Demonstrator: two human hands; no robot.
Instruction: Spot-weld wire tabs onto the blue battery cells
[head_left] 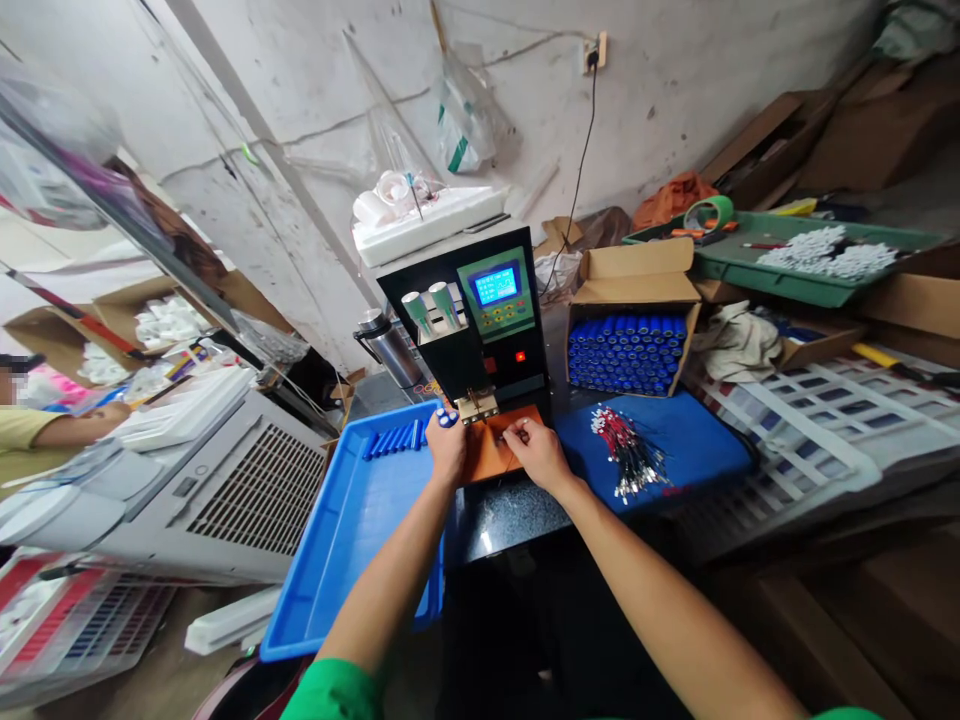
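My left hand (pixel 448 452) is closed around blue cylindrical battery cells (pixel 447 416), their pale ends showing above the fingers. It is at the left edge of an orange work plate (pixel 480 462), just below the head of a black spot welder (pixel 480 405). Over the plate's right side, my right hand (pixel 538 452) pinches what looks like a thin wire, mostly hidden by the fingers. To its right, a bundle of red and black wire leads (pixel 626 450) lies on a blue mat (pixel 697 450). Several blue cells (pixel 396 440) lie in a row in the blue tray (pixel 352 540).
An open cardboard box (pixel 637 262) of stacked blue cells stands behind the mat. A steel flask (pixel 390 345) is left of the welder. At the right are a green tray (pixel 795 285) and a white crate (pixel 817 430). Another person's arm (pixel 82 428) shows far left.
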